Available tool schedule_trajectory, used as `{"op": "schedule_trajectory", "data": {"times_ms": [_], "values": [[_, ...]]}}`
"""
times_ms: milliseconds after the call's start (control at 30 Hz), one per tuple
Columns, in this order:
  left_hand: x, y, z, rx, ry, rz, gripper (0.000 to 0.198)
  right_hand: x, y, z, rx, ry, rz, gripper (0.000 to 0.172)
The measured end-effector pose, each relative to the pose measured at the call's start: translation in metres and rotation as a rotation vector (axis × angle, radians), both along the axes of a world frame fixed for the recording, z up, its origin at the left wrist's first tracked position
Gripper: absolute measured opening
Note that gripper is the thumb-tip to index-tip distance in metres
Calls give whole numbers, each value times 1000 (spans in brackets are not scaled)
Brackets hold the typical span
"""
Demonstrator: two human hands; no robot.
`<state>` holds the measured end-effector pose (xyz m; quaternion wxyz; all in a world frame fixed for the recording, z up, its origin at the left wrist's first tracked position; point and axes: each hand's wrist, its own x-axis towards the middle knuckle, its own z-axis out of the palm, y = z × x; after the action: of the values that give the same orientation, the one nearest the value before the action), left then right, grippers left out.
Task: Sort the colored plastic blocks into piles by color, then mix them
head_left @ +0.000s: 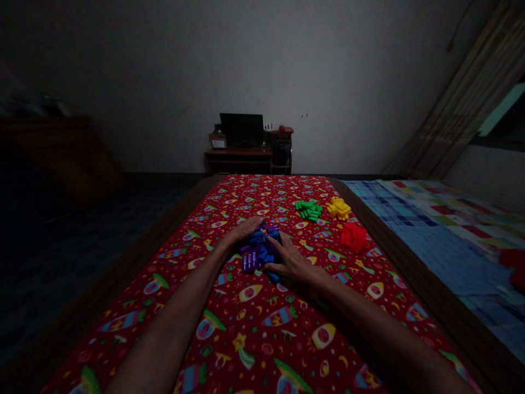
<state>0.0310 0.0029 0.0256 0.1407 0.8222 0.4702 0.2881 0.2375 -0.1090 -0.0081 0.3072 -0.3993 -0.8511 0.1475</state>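
A mixed pile of small plastic pieces, blue ones (267, 255) and purple ones (251, 261), lies on the red patterned cloth (262, 339). My left hand (246, 229) rests along the pile's far left side, fingers stretched out; their tips are partly lost behind the pieces. From the right, my right hand (290, 260) reaches onto the pile with its fingers apart, touching blue pieces. Neither hand visibly grips a piece. Dim light and small size leave the exact kind of piece unclear.
Beyond my right hand sit separate heaps of green pieces (308, 210), yellow pieces (338, 208) and red pieces (353, 237). A bed with a checked blue sheet (426, 257) adjoins the table on the right. A desk with a dark monitor (241, 130) stands against the far wall.
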Motion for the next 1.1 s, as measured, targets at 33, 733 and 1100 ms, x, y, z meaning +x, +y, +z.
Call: {"op": "schedule_trajectory", "data": {"times_ms": [33,733,1100], "values": [[5,-3,1,-29,5,-42,50,-2,1,0,5,31,1,83],[52,-156,-3,379,408,-331,25,-1,76,43,-222,5,-185,25],[12,-134,16,151,297,-141,25,97,38,32,-198,15,-632,27]]}}
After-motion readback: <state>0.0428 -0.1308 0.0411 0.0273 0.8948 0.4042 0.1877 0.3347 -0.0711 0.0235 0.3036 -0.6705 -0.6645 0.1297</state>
